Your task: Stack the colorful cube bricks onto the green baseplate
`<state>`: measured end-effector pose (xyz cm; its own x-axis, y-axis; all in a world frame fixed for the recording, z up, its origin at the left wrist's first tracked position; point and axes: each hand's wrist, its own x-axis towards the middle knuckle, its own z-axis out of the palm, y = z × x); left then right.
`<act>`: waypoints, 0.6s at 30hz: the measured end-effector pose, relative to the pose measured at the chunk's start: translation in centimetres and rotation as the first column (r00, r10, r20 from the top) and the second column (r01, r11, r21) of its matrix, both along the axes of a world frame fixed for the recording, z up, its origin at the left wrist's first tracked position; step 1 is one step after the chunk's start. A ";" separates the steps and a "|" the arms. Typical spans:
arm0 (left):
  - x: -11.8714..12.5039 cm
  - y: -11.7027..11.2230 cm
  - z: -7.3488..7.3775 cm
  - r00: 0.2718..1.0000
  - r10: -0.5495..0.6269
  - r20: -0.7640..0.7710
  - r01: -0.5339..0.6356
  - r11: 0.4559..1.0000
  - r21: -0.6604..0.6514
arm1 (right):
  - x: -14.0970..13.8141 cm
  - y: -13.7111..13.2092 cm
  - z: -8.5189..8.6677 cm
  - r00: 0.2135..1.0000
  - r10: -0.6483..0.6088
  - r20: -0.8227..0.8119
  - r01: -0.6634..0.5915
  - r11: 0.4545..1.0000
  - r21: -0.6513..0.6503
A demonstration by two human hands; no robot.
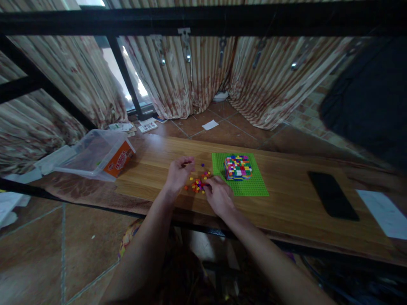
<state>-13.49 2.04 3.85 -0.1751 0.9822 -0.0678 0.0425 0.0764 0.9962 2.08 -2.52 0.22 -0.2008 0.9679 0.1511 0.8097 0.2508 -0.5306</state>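
A small pile of loose toy bricks (197,184), mostly orange, yellow, red and purple, lies on the wooden board. My right hand (220,195) reaches into the pile's right side with its fingertips drawn together among the bricks; what they grip is hidden. Just above the pile on the left, my left hand (178,173) is raised with its fingers curled in a pinch. Whatever it holds is too small to name. To the right, a multicoloured block of stacked bricks (238,168) stands on a green studded baseplate (259,186).
On the left, a clear plastic box (85,154) with an orange label lies on its side. A black phone-like slab (332,195) and a white paper sheet (383,212) are at the right. Behind the wooden board (286,186) hang striped curtains (203,76) beneath a dark bar.
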 end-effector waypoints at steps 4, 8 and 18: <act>0.1 0.0 0.1 1.000 0.001 0.000 -0.001 1.000 -0.012 | -0.7 0.6 0.2 0.996 0.031 0.086 -0.028 0.999 -0.035; 0.1 0.0 0.2 1.000 0.004 -0.005 -0.004 1.000 -0.016 | -1.1 1.2 -0.1 0.997 0.022 0.070 -0.020 0.999 -0.033; 0.2 -0.1 0.3 1.000 0.008 -0.010 -0.008 1.000 -0.028 | -1.0 1.4 0.1 0.997 -0.008 -0.074 0.002 0.997 -0.080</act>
<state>-13.30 1.98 4.11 -0.1834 0.9786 -0.0931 0.0518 0.1042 0.9932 1.09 -1.13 0.31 -0.1866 0.9786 0.0874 0.7683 0.2007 -0.6078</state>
